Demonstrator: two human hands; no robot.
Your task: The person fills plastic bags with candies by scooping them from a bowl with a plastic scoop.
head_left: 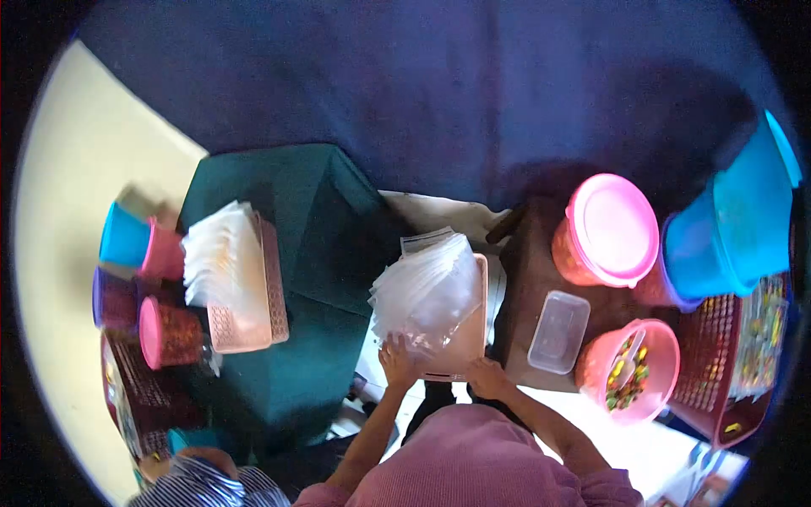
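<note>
In front of my body is a peach-coloured plastic basket (475,338), with a fanned stack of clear plastic bags (431,291) lying in it and spilling over its left side. My left hand (399,363) is at the near left corner, its fingers closed over the lower edge of the bags. At the near right corner, my right hand (488,378) grips the basket's rim, its fingertips partly hidden. To the right, a clear rectangular container (559,332) rests on a brown-covered table, beside a pink tub (667,363) holding colourful pieces and a scoop (629,351).
A pink-lidded tub (612,228), blue tubs (735,228) and a dark red basket (710,359) stand at right. On the green-covered table (296,203) at left are another peach basket (274,296) with packets (224,253) and several tubs. A person in stripes (207,482) is at lower left.
</note>
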